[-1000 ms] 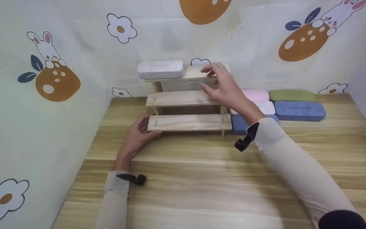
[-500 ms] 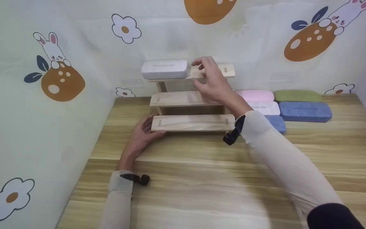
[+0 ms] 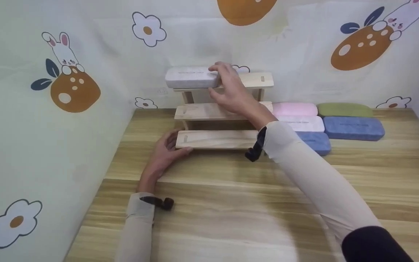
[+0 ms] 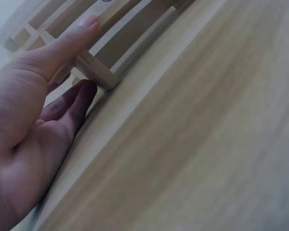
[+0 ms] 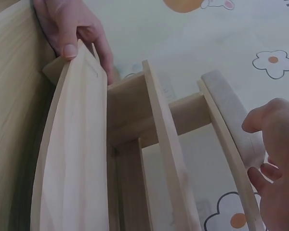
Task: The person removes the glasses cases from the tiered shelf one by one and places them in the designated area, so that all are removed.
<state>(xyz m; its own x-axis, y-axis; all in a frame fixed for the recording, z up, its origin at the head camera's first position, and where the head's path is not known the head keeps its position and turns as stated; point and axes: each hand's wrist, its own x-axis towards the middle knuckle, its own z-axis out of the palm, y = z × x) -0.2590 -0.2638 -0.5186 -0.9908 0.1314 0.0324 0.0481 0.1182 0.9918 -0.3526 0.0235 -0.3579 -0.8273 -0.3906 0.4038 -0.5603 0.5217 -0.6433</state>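
Note:
In the head view a light grey glasses case lies on the left half of the top tier of a three-tier wooden display rack. My right hand is at the case's right end, fingers and thumb curled round that end. The right wrist view shows this hand beside the case; how firmly it presses is hard to tell. My left hand grips the left end of the lowest tier. In the left wrist view the left thumb lies along the rack's front edge, other fingers behind.
Right of the rack, more glasses cases lie together on the wood-grain table: pink, white, green and two blue, one at the far right. A patterned wall stands close behind.
My right hand has moved left along the top tier, from its right part to the grey glasses case's right end. The left hand keeps its grip on the rack; the view shifts slightly.

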